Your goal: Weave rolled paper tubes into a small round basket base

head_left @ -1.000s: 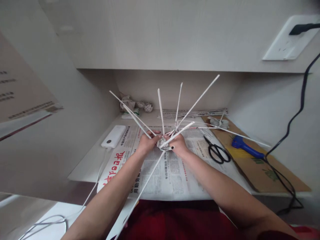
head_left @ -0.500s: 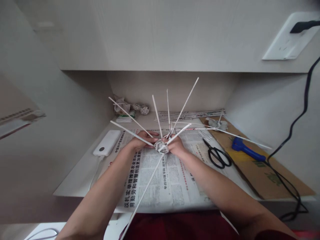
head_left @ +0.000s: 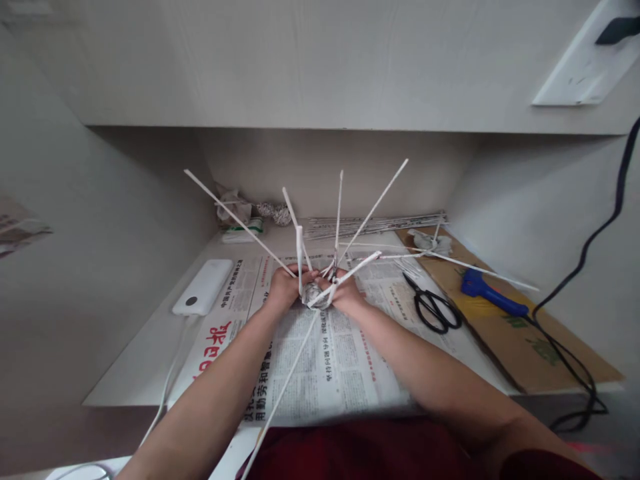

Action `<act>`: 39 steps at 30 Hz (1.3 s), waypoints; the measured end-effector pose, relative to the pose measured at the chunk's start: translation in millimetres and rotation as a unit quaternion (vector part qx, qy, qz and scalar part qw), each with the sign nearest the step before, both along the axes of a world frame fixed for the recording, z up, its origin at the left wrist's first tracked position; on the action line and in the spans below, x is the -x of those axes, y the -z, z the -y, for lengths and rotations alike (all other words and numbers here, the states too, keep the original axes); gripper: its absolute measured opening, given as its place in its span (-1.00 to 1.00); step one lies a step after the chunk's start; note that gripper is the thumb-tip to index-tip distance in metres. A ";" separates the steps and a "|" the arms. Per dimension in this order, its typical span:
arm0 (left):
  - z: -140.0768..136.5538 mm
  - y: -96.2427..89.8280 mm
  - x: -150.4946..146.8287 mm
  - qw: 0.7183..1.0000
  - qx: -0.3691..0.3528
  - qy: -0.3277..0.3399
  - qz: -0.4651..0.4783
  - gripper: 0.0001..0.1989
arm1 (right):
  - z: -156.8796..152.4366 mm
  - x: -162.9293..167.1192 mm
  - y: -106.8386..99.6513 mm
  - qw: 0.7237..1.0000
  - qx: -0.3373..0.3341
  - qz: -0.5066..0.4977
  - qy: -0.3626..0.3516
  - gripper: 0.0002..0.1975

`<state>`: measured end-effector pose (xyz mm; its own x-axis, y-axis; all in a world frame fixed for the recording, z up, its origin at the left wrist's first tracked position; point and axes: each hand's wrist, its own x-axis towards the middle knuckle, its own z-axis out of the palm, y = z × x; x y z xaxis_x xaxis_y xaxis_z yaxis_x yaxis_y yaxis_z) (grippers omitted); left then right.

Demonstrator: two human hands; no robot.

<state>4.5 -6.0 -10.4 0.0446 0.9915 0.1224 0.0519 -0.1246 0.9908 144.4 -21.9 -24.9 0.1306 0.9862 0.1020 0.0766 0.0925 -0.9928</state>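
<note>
Between my two hands is a small round woven piece (head_left: 315, 295) of rolled paper, greyish white, above the newspaper. Several white paper sticks (head_left: 375, 200) fan out from it, mostly upward and away from me. One long paper strand (head_left: 287, 383) runs down from it toward my lap. My left hand (head_left: 286, 285) grips the piece's left side, its fingers closed around the rim. On the right, my right hand (head_left: 346, 290) pinches the rim near the base of the sticks. The fingertips of both hands are partly hidden among the sticks.
Newspaper (head_left: 345, 393) covers the tabletop. Black-handled scissors (head_left: 436, 310) lie to the right, beside a blue glue gun (head_left: 493, 293) on cardboard (head_left: 565, 353). A white power bank (head_left: 204, 287) is on the left. Behind lie paper sticks (head_left: 380, 225); an overhead panel (head_left: 320, 67) hangs above.
A stick at the piece's left side, earlier pointing out left, now stands nearly upright. My left hand has closed in on the rim there. The head view has shifted slightly.
</note>
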 end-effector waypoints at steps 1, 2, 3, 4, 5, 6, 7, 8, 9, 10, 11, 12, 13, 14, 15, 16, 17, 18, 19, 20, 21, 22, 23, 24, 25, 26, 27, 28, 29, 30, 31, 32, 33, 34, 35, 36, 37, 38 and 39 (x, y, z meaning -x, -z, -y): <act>0.5 -1.4 -0.3 1.000 0.005 -0.005 -0.003 -0.65 | 0.4 -0.6 1.2 1.000 -0.003 -0.007 -0.005 -0.74; 0.4 -1.8 -0.3 1.000 0.011 -0.010 -0.005 -0.65 | 0.3 -1.2 3.0 1.000 -0.010 -0.012 -0.012 -0.74; -0.1 -1.3 0.1 1.000 0.016 -0.013 -0.002 -0.65 | -0.1 -1.6 5.0 1.000 -0.018 -0.015 -0.019 -0.74; -1.0 -0.1 0.7 1.000 0.022 -0.011 0.001 -0.65 | -0.7 -1.9 6.9 0.999 -0.026 -0.018 -0.026 -0.74; -2.0 1.6 1.5 1.000 0.026 -0.008 0.005 -0.64 | -1.2 -2.0 8.6 0.999 -0.033 -0.019 -0.031 -0.75; -3.1 3.5 2.3 1.000 0.027 -0.003 0.008 -0.64 | -1.6 -1.9 9.7 0.999 -0.037 -0.015 -0.032 -0.77; -4.2 5.5 3.0 1.000 0.026 0.001 0.007 -0.64 | -1.8 -1.7 10.4 0.999 -0.036 -0.008 -0.027 -0.78; -5.3 7.5 3.6 1.000 0.024 0.004 0.002 -0.64 | -1.7 -1.4 10.7 0.999 -0.033 0.004 -0.015 -0.80; -6.3 9.3 4.0 1.000 0.021 0.006 -0.006 -0.63 | -1.5 -1.0 10.6 0.999 -0.030 0.020 -0.001 -0.82; -7.2 11.0 4.3 1.000 0.017 0.007 -0.014 -0.63 | -1.1 -0.6 10.3 0.999 -0.031 0.038 0.013 -0.84; -8.1 12.5 4.5 1.000 0.013 0.010 -0.020 -0.62 | -0.6 -0.3 9.9 0.998 -0.035 0.054 0.027 -0.85; -8.8 13.8 4.6 1.000 0.009 0.014 -0.024 -0.62 | -0.2 0.0 9.6 0.996 -0.041 0.068 0.036 -0.86; -9.4 15.0 4.8 0.999 0.004 0.020 -0.026 -0.62 | 0.2 0.0 9.2 0.995 -0.048 0.081 0.044 -0.86; -9.8 16.0 5.1 0.999 -0.001 0.026 -0.026 -0.63 | 0.4 0.0 8.7 0.993 -0.053 0.091 0.050 -0.87; -10.0 16.7 5.4 0.999 -0.006 0.030 -0.027 -0.64 | 0.7 -0.2 8.0 0.992 -0.055 0.098 0.053 -0.87; -10.0 17.2 5.9 0.999 -0.011 0.033 -0.031 -0.65 | 1.0 -0.5 7.1 0.992 -0.052 0.103 0.055 -0.88; -10.0 17.5 6.4 0.999 -0.014 0.033 -0.033 -0.66 | 1.3 -0.8 5.9 0.992 -0.048 0.107 0.056 -0.88; -9.9 17.7 6.9 0.999 -0.016 0.034 -0.037 -0.67 | 1.8 -1.2 4.6 0.991 -0.043 0.112 0.055 -0.88; -9.8 17.8 7.3 0.998 -0.013 0.035 -0.041 -0.68 | 2.3 -1.6 3.3 0.991 -0.040 0.116 0.057 -0.89; -9.9 17.9 7.7 0.998 -0.007 0.038 -0.044 -0.68 | 2.8 -2.0 2.2 0.990 -0.039 0.120 0.058 -0.90; -10.0 18.0 7.9 0.998 0.001 0.044 -0.046 -0.67 | 3.3 -2.2 1.6 0.990 -0.039 0.124 0.058 -0.90; -10.2 17.9 7.9 0.997 0.008 0.053 -0.046 -0.67 | 3.5 -2.2 1.6 0.990 -0.041 0.125 0.057 -0.90; -10.3 17.6 7.9 0.997 0.012 0.063 -0.044 -0.67 | 3.5 -2.0 2.3 0.990 -0.042 0.122 0.056 -0.90; -10.2 16.8 7.8 0.997 0.012 0.072 -0.040 -0.67 | 3.2 -1.5 3.7 0.991 -0.043 0.115 0.053 -0.90; -9.8 15.4 7.7 0.996 0.010 0.078 -0.037 -0.68 | 2.5 -0.7 5.6 0.992 -0.042 0.104 0.052 -0.89; -9.0 13.6 7.7 0.996 0.006 0.080 -0.036 -0.69 | 1.6 0.2 7.7 0.994 -0.036 0.088 0.050 -0.88; -8.0 11.3 8.0 0.996 0.006 0.079 -0.038 -0.70 | 0.4 1.2 9.7 0.996 -0.029 0.066 0.048 -0.87; -6.7 8.8 8.5 0.996 0.008 0.077 -0.044 -0.71 | -0.9 2.1 11.1 0.998 -0.019 0.039 0.046 -0.85; -5.4 6.3 9.4 0.996 0.010 0.076 -0.051 -0.72 | -2.2 2.7 11.6 0.999 -0.007 0.010 0.043 -0.82; -4.3 4.1 10.6 0.996 0.016 0.072 -0.055 -0.72 | -3.5 2.6 10.9 0.999 0.006 -0.022 0.041 -0.79; -3.4 2.3 12.1 0.995 0.025 0.072 -0.060 -0.72 | -4.6 1.8 9.0 0.997 0.019 -0.056 0.040 -0.76; -2.9 0.8 13.9 0.995 0.038 0.071 -0.065 -0.71 | -5.6 0.0 5.7 0.995 0.030 -0.089 0.037 -0.74; -2.8 -0.3 15.9 0.994 0.050 0.070 -0.069 -0.71 | -6.5 -2.9 1.3 0.991 0.038 -0.119 0.036 -0.74; -3.1 -1.2 18.1 0.993 0.060 0.071 -0.073 -0.71 | -7.2 -6.8 -4.2 0.987 0.047 -0.147 0.034 -0.75; -3.7 -1.9 20.5 0.992 0.064 0.071 -0.077 -0.71 | -7.9 -11.6 -10.7 0.984 0.053 -0.169 0.034 -0.77; -4.7 -2.5 23.1 0.992 0.061 0.073 -0.081 -0.72 | -8.7 -17.5 -17.8 0.980 0.061 -0.186 0.035 -0.80; -5.9 -3.0 25.8 0.992 0.054 0.079 -0.086 -0.73 | -9.6 -24.1 -25.8 0.976 0.074 -0.203 0.040 -0.81; -7.3 -3.3 28.7 0.991 0.046 0.089 -0.093 -0.73 | -10.9 -31.5 -34.5 0.971 0.083 -0.220 0.046 -0.82; -8.8 -3.4 31.5 0.989 0.040 0.101 -0.100 -0.73 | -12.5 -39.6 -44.2 0.966 0.083 -0.240 0.049 -0.82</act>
<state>-27.0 2.8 -6.9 0.2579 0.9661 0.0132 0.2289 -0.0743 0.9706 184.0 -9.4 19.4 0.2177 0.9641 -0.1524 -0.3962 -0.0554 -0.9165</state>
